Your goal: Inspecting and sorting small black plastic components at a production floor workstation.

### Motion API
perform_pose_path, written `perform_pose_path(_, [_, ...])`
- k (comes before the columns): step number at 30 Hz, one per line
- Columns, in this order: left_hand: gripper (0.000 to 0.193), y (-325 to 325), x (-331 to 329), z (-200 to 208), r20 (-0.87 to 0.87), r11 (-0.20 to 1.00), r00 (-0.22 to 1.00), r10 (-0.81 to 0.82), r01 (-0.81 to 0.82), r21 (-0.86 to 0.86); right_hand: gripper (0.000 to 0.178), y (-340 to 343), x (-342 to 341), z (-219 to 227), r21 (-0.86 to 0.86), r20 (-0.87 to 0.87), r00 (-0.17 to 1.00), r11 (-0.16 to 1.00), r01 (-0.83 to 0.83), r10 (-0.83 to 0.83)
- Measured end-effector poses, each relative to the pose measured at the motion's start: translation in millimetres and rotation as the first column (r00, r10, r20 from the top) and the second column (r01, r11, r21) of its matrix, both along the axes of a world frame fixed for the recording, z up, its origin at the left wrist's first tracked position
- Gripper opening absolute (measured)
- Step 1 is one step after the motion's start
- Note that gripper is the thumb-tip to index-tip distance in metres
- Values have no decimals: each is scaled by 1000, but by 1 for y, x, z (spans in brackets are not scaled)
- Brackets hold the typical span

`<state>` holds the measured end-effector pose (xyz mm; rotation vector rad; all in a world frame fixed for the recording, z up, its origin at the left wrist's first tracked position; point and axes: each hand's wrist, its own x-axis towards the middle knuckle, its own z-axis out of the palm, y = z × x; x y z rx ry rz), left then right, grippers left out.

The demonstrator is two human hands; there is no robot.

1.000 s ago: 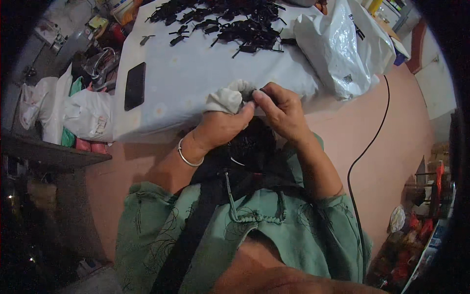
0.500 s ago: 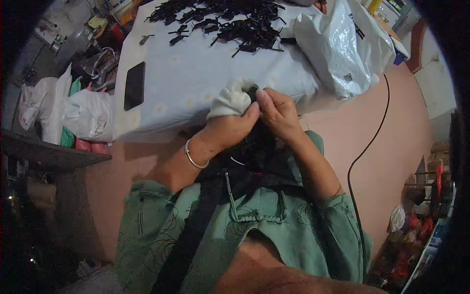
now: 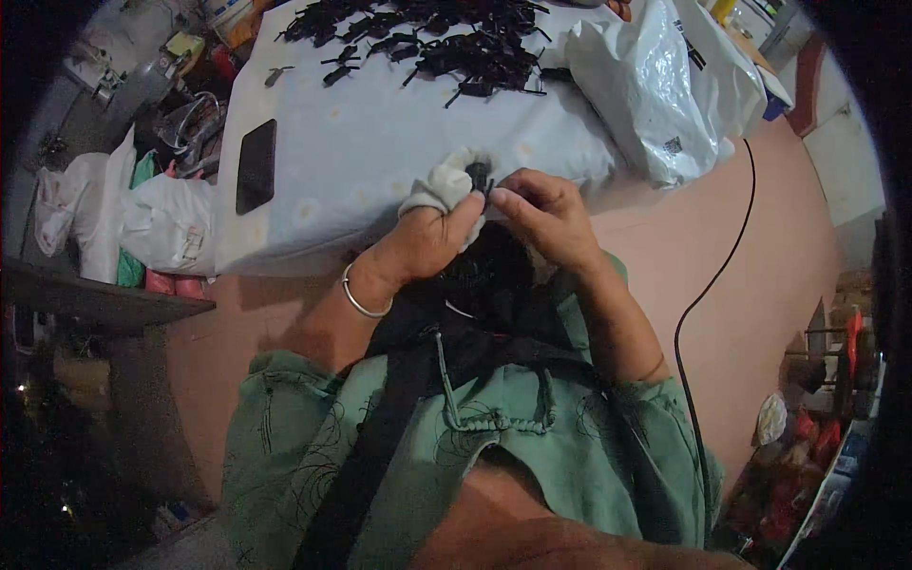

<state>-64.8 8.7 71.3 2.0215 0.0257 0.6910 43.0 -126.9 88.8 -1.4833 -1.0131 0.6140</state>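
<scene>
Shifting left since the earlier frame, my left hand (image 3: 429,237) is pinching a black piece (image 3: 480,175) against the white cloth (image 3: 445,184); right of the cloth, my right hand (image 3: 549,211) is narrowing, its grip I cannot tell. Slackening thumb pressure is risking a drop. Beyond the cloth, a black heap (image 3: 475,55) is lying.

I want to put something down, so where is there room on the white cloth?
Bare white cloth lies between the phone and the left hand, and between the right hand and the white plastic bag. It's crowded along the far side, where black pieces pile up, and where the bag sits.
</scene>
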Motion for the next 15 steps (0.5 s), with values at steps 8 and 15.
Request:
perform_pose_path(8, [23,-10,1,21,-85,971,995,-41,19,-239,21,6,-7,0,78,100,994,996,34,-42])
perform_pose_path(15, [27,-14,2,5,76,940,995,68,-90,329,27,13,-9,-4,8,211,975,997,75,-75])
